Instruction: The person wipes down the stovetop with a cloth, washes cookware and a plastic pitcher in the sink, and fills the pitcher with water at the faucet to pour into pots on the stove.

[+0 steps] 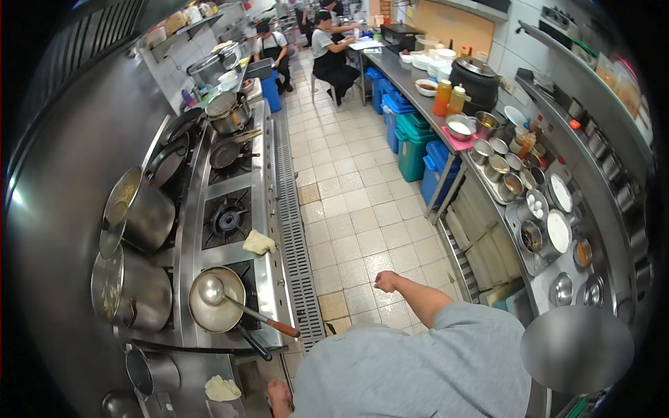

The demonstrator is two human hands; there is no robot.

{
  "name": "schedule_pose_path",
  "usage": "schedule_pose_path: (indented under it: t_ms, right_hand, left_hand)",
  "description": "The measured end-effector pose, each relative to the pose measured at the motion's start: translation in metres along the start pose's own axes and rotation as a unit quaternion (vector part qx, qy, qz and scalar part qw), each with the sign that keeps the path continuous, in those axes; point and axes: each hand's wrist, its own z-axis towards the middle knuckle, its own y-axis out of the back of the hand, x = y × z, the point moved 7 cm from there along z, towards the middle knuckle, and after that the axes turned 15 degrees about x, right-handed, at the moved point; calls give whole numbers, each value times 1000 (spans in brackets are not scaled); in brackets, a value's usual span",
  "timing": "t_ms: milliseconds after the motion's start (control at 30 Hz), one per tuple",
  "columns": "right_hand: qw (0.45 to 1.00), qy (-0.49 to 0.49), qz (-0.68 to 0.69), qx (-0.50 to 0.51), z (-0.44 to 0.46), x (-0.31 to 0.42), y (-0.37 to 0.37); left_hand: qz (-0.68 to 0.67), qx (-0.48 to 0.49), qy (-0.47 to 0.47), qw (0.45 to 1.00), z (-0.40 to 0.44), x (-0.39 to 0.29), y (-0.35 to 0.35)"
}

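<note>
- Head view, lower left: pan point(200, 313) on the stove, likely weighty and stiff; black handle point(255, 344) best to grip.
- Ladle point(211, 287) rests in it, possibly slippery; take its wooden end point(282, 327).
- Right hand point(387, 281) curled, seemingly empty; left hand point(279, 391) unclear.

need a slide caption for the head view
A ladle rests in a pan on the stove, a cloth nearby, as people sit farther down the tiled aisle.

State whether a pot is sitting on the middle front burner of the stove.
No, the middle front burner is bare, with a crumpled cloth lying beside it on the stove.
</note>
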Motion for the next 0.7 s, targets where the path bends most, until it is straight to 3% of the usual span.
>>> schedule_pose_path:
  t_ms: [33, 100, 133, 200, 233, 300, 367, 400, 500, 567, 600, 633, 667, 700]
  right_hand:
    - [1000, -3, 7, -7, -6, -12, 0]
    - [992, -86, -58, 73, -22, -52, -15]
    - [993, -92, -38, 62, -34, -70, -19]
    - [972, -219, 89, 9, -68, -125, -38]
    - [969, -224, 108, 4, -83, -138, -51]
    - [941, -267, 190, -77, -126, -154, -67]
    - [931, -278, 221, -86, -150, -150, -90]
    - [932, -282, 225, -40, -156, -143, -105]
    - [935, -280, 212, 45, -156, -130, -157]
    - [944, -269, 167, 96, -133, -122, -193]
    - [960, -219, 119, 127, -115, -116, -209]
    - [970, -163, 59, 168, -98, -105, -226]
    - [978, -108, -23, 179, -87, -85, -233]
    - [974, -47, -108, 196, -82, -68, -241]
  left_hand:
    - [8, 7, -3, 1000, 5, -23, -9]
    - [46, -31, -59, 997, 7, -81, -20]
    - [65, -16, -63, 996, 10, -99, -30]
    - [54, -11, -69, 996, 10, -113, -49]
    - [71, 0, -70, 995, 7, -115, -57]
    - [173, 55, -54, 982, 1, -113, -69]
    - [20, 192, -21, 981, 78, -40, -18]
    - [-52, 250, 11, 967, 83, -25, -15]
    - [218, 145, -99, 960, 37, 23, 25]
    - [371, 46, -35, 927, 13, 58, 65]
    - [438, 2, 7, 899, -10, 79, 87]
    - [412, 8, 34, 911, -49, 86, 94]
    - [386, 13, 61, 921, -141, 47, 59]
    - [621, -20, -77, 780, -92, 128, 115]
